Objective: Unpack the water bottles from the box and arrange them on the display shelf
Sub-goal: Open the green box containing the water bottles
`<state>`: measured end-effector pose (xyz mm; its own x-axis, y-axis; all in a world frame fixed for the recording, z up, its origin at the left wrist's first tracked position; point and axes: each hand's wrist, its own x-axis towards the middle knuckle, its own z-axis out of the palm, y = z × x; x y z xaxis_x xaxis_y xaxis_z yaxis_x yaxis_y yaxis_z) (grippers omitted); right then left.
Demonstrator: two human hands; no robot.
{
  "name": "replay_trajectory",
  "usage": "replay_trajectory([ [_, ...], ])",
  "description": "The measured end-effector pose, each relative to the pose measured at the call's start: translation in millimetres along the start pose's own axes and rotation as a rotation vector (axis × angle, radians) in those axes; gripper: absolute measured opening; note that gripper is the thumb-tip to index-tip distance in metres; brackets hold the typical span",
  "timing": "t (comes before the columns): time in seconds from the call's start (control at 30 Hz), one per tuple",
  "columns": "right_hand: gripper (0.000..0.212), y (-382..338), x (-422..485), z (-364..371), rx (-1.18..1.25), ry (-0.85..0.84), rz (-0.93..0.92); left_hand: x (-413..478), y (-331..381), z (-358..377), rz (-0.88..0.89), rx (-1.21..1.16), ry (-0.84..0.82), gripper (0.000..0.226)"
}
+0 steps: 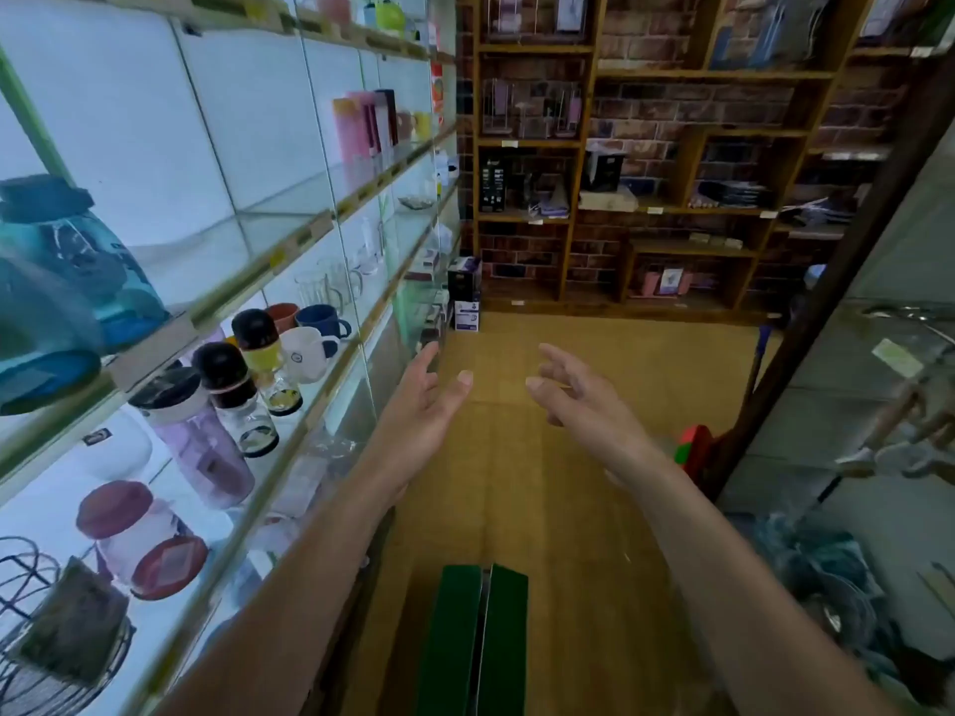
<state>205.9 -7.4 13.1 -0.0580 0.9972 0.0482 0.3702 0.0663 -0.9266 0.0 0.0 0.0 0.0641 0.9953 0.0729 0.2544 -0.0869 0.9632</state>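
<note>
low at the frame's bottom centre sits the green box [473, 640], flaps closed. left hand [421, 405] and right hand [584, 400] hover above, both released and empty. best to lower both, part the flaps evenly, then lift bottles toward the display shelf [289, 240] at left.

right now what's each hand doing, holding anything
Left hand: open, fingers spread, holding nothing, raised beside the glass shelf edge.
Right hand: open, fingers loosely curled, holding nothing, raised over the floor.
</note>
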Motion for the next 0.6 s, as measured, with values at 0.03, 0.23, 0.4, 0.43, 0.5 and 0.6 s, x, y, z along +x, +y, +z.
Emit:
replay_trajectory([
  [0.03,0.065,6,5,0,0.009,-0.002,0.008,3,-4,3,-0.009,0.0,-0.007,0.081],
  [0.23,0.065,55,32,2,0.017,-0.064,0.119,26,-39,29,-0.163,0.053,-0.019,0.078],
  [0.4,0.06,101,56,5,0.033,-0.145,0.224,48,-64,57,-0.265,0.116,-0.031,0.078],
  [0.43,0.06,111,61,7,0.031,-0.169,0.249,52,-70,62,-0.283,0.126,-0.027,0.077],
  [0.5,0.059,130,73,11,0.022,-0.216,0.295,60,-85,71,-0.337,0.127,-0.024,0.077],
  [0.6,0.056,155,88,17,0.031,-0.27,0.374,71,-113,81,-0.435,0.129,-0.038,0.079],
])
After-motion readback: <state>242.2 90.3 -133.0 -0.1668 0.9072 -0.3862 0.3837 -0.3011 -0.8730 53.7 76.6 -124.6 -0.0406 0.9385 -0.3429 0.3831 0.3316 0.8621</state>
